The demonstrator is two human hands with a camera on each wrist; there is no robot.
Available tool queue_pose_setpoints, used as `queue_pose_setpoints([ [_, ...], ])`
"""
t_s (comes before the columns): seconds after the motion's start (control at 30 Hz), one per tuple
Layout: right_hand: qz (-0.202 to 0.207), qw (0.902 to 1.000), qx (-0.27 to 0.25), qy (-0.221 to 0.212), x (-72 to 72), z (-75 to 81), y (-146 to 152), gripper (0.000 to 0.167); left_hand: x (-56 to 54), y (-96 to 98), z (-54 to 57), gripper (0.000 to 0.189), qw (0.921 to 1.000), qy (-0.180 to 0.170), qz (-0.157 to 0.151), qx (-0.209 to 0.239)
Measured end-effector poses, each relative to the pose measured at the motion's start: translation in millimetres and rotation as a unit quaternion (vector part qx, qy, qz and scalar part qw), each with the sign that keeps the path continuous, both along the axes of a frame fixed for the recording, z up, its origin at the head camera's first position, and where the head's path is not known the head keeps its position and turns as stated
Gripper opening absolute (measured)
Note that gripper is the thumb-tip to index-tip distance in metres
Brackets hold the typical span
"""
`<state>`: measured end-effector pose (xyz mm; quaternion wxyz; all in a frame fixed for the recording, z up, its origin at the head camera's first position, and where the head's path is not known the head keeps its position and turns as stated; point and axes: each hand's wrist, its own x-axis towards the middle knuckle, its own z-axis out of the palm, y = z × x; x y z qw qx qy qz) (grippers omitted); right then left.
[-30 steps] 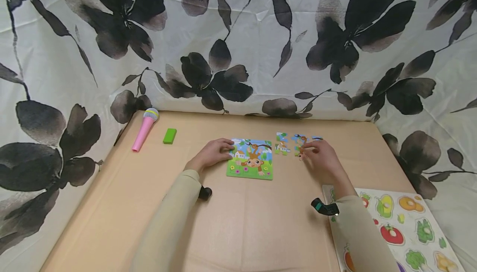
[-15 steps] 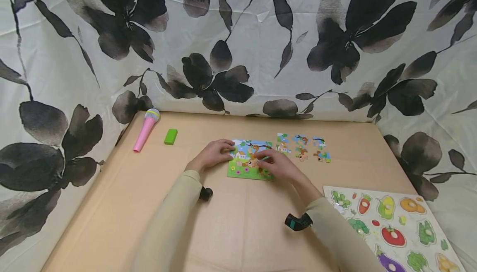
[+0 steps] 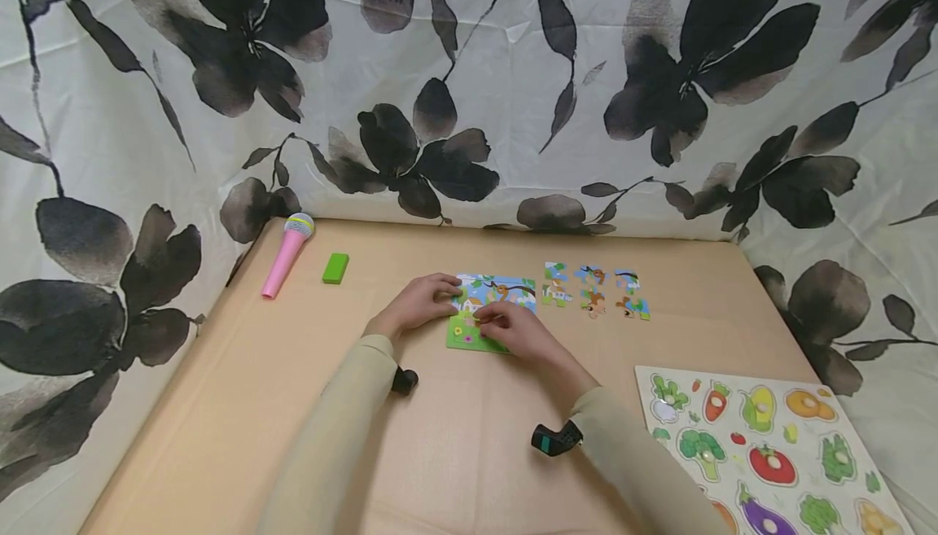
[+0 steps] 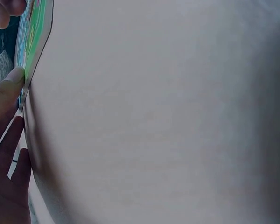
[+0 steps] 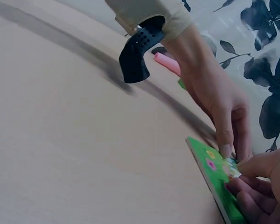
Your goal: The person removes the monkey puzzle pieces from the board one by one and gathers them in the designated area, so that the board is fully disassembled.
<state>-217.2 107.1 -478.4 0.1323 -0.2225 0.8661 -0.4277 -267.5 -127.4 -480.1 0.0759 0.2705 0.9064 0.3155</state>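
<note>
A small jigsaw puzzle board (image 3: 498, 284) with a monkey picture, blue above and green below, lies on the table. My left hand (image 3: 419, 302) holds the board at its left edge, its thumb (image 4: 15, 75) on the face and the other fingers beside the edge. Over the board's lower middle, my right hand (image 3: 516, 331) pinches a small puzzle piece (image 5: 233, 173) between thumb and fingers, close to the surface. The hand covers the board's lower right and most of the piece. Several loose puzzle pieces (image 3: 593, 301) lie in rows to the right of the board.
A pink toy microphone (image 3: 282, 262) and a green block (image 3: 335, 269) lie at the back left of the table (image 3: 454, 453). A white board with vegetable pictures (image 3: 721, 445) lies at the front right, partly under the right sleeve. A floral curtain (image 3: 513, 79) hangs behind.
My right hand has moved left from the loose pieces onto the puzzle board, then farther left and slightly down across it. The left hand has stayed at the board's left edge.
</note>
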Motion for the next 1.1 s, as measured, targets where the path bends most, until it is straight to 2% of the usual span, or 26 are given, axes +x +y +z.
queue_pose_setpoints([
  [0.3,0.033,0.9979,0.018,0.053,-0.4,-5.7,-8,0.027,-1.5,0.4,-0.7,0.038,0.9998,-0.016,0.007,-0.006],
  [0.6,0.024,0.9935,0.066,0.090,7.8,-5.2,-16,0.032,-0.8,0.4,1.6,0.037,0.9999,-0.013,0.003,-0.007],
  [0.83,0.021,0.9908,0.096,0.093,9.8,-2.5,-21,0.036,-0.4,0.2,0.3,0.036,1.0000,-0.005,-0.005,0.006],
  [0.97,0.025,0.9907,0.101,0.088,8.7,-1.1,-22,0.036,0.5,-0.1,-0.9,0.036,0.9999,0.012,-0.008,0.008],
  [1.1,0.024,0.9916,0.102,0.076,7.4,0.2,-23,0.038,-0.1,-0.2,-0.1,0.037,1.0000,-0.002,-0.005,0.004],
])
